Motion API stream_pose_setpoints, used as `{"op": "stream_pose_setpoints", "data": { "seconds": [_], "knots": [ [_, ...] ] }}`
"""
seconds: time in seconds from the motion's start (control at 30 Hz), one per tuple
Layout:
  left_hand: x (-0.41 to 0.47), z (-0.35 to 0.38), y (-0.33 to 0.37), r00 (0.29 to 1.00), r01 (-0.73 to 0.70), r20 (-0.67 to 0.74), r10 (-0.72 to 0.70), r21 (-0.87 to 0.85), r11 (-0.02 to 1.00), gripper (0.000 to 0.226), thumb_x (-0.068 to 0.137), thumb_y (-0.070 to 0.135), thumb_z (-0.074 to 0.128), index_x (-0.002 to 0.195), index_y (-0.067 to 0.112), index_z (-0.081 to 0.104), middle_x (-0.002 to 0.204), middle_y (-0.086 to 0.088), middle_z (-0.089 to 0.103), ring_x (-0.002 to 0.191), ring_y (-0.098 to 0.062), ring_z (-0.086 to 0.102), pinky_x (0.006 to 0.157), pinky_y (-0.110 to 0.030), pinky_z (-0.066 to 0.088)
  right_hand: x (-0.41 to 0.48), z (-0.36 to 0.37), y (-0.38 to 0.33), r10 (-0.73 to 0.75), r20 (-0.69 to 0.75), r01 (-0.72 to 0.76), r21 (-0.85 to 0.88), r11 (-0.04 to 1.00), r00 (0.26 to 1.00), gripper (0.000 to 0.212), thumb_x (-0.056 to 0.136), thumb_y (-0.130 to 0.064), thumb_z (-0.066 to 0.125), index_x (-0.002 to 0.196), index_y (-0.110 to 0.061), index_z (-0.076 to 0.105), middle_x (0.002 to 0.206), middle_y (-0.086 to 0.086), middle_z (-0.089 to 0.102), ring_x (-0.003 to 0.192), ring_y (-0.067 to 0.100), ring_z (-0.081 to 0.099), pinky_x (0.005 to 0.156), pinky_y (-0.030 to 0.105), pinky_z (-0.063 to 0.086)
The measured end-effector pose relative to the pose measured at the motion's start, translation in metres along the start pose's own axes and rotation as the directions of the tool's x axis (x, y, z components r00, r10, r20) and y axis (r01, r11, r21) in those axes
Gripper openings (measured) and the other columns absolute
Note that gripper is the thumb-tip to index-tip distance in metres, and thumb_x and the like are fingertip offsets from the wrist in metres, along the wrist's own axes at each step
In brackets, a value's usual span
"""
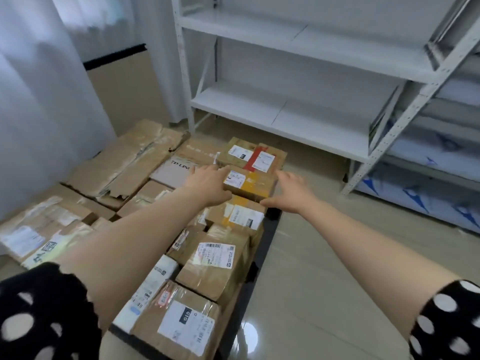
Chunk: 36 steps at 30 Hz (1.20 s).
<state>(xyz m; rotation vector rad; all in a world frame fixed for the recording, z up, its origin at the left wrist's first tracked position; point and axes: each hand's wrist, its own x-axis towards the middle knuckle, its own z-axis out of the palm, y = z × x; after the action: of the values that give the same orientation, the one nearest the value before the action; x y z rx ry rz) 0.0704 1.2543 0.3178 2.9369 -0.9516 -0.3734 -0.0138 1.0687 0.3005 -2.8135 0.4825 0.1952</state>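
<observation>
A small cardboard box (255, 183) with a white label and yellow tape lies on top of a row of parcels. My left hand (211, 183) reaches out with straight fingers, touching the box's left side. On the other side, my right hand (292, 192) is spread open at its right end, thumb near the front corner. Neither hand has its fingers curled round the box. Just behind it lies another box (253, 154) with red tape and two labels.
Several labelled parcels (215, 266) fill a black cart (262, 255) running toward me. Flattened cartons (124, 162) cover the floor at left. A white metal shelf rack (298, 118) stands behind, a second rack (420, 162) at right. Tiled floor (324, 268) lies to the right.
</observation>
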Motion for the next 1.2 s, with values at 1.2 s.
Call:
{"op": "stream_pose_setpoints", "data": {
  "seconds": [1.2],
  "knots": [
    [0.428,-0.111,0.797,0.744,-0.629,-0.088,0.663,0.244,0.738,0.074,0.094,0.052,0.042,0.152,0.017,0.013,0.153,-0.006,0.03,0.138,-0.028,0.033,0.114,-0.042,0.024,0.048,-0.306,0.758,0.575,-0.286,-0.563,0.131,0.816,0.766,0.084,0.089,-0.059,0.049,0.15,-0.01,0.019,0.156,0.013,0.021,0.144,0.027,0.018,0.115,0.038,0.018]
  ]
}}
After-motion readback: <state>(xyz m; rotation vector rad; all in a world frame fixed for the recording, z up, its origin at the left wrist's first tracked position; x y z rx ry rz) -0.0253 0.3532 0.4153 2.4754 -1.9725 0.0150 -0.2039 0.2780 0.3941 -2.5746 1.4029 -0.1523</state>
